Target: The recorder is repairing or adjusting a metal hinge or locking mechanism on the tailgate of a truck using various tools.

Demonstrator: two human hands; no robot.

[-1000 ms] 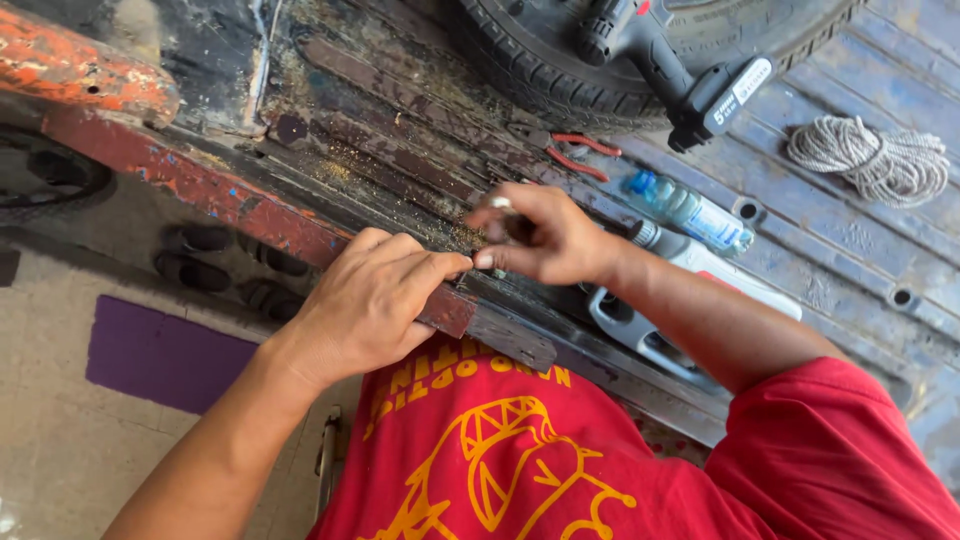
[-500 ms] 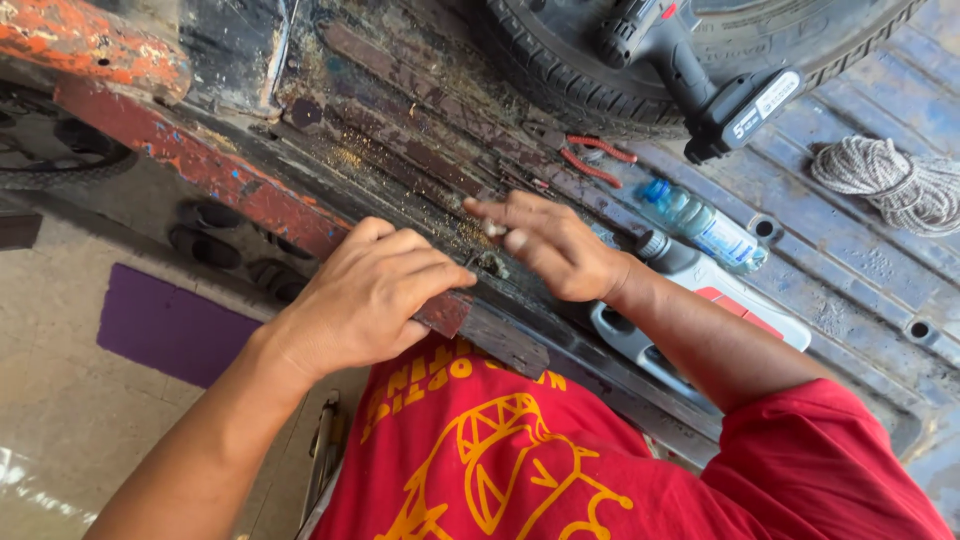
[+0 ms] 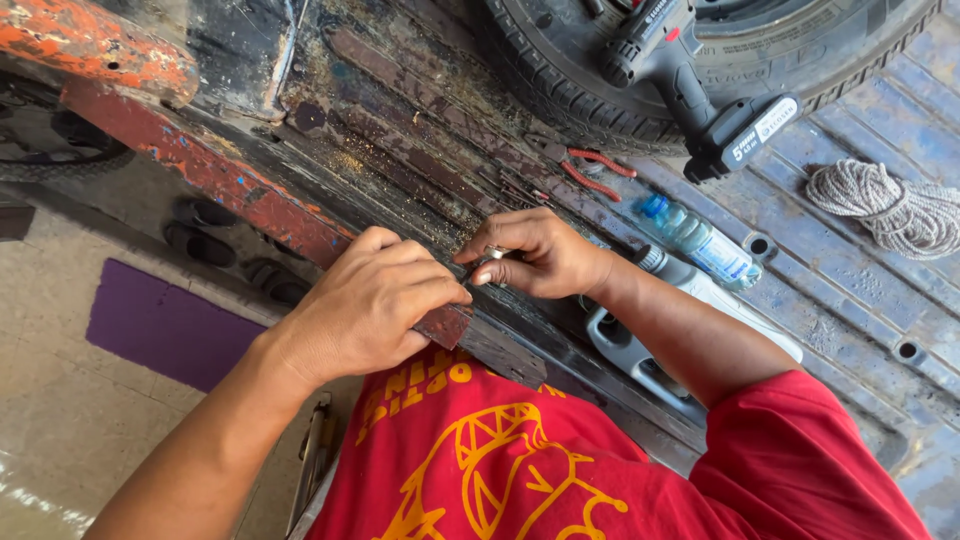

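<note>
A small silvery metal piece [image 3: 497, 254] is pinched in the narrow grip of the right hand [image 3: 535, 255] above the rusty truck-bed edge [image 3: 250, 195], on which the left hand [image 3: 365, 305] is rested, fingers curled shut, beside a plastic bottle [image 3: 697, 238].

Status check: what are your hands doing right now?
Left hand gripping rusty edge. Right hand pinching small metal piece. Nothing in the way.

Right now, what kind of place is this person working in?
Probably the open back of an old pickup truck, at a repair spot. The rusty ribbed bed holds a spare tyre, a cordless drill, and red-handled pliers.
</note>
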